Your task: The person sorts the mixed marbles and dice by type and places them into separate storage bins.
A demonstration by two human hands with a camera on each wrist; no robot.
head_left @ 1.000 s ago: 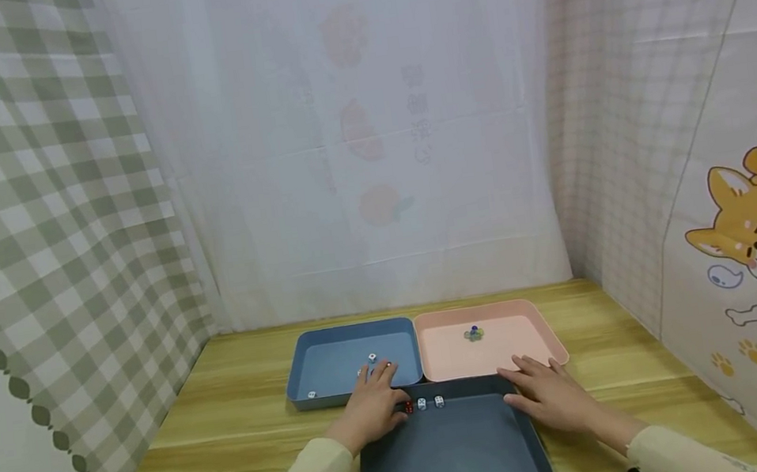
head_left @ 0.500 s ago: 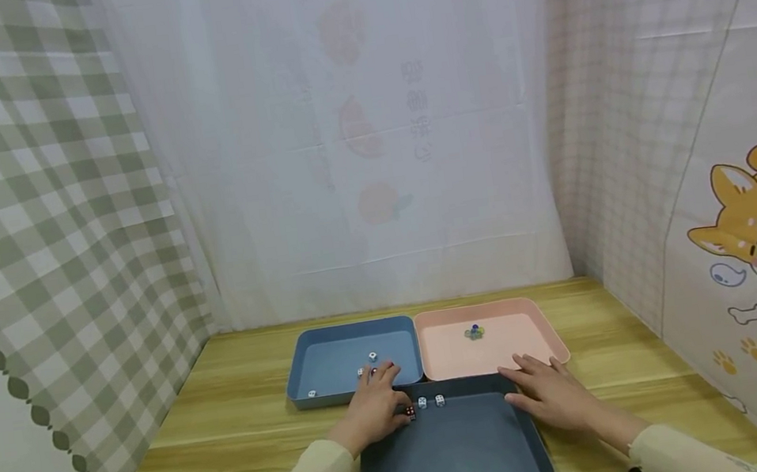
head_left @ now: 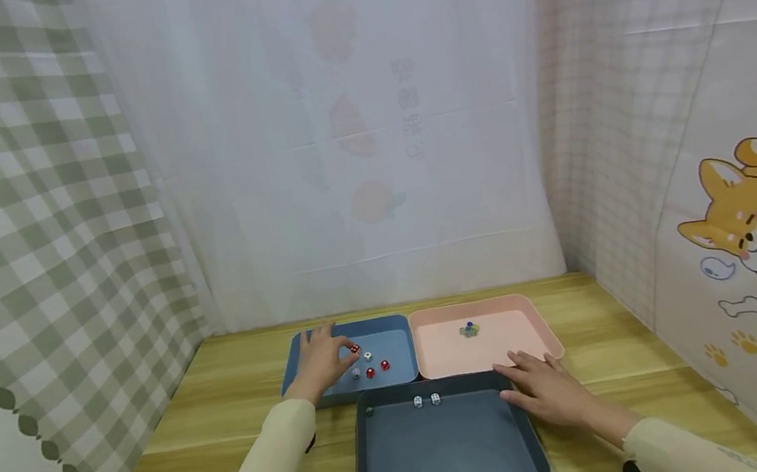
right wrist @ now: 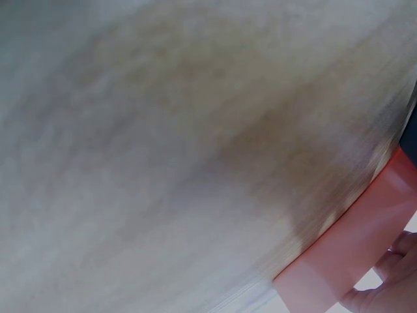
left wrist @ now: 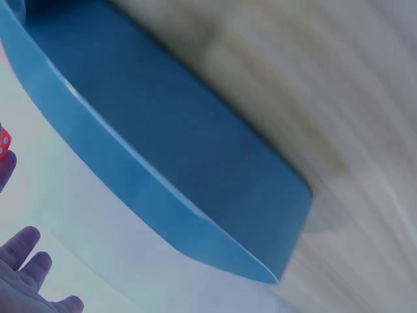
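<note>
My left hand (head_left: 322,361) pinches a red die (head_left: 355,349) between thumb and finger above the blue tray (head_left: 289,371). That die also shows at the left edge of the left wrist view, beside a fingertip. Below it, white dice (head_left: 368,356) and red dice (head_left: 384,364) lie in the blue tray. In the dark grey tray (head_left: 450,450) are two white dice (head_left: 418,401) and a small dark die (head_left: 369,411) near the far wall. My right hand (head_left: 550,393), fingers spread and holding nothing, lies by the dark tray's right corner and the pink tray's near edge.
The pink tray (head_left: 500,343) adjoins the blue one and holds a small cluster of clear, blue and yellow beads (head_left: 469,329). All trays stand on a wood-grain table (head_left: 194,468). Hanging cloths (head_left: 353,151) enclose the back and both sides.
My left hand has lifted the red die out of the dark tray and moved it up and left over the blue tray. The right hand stays in place.
</note>
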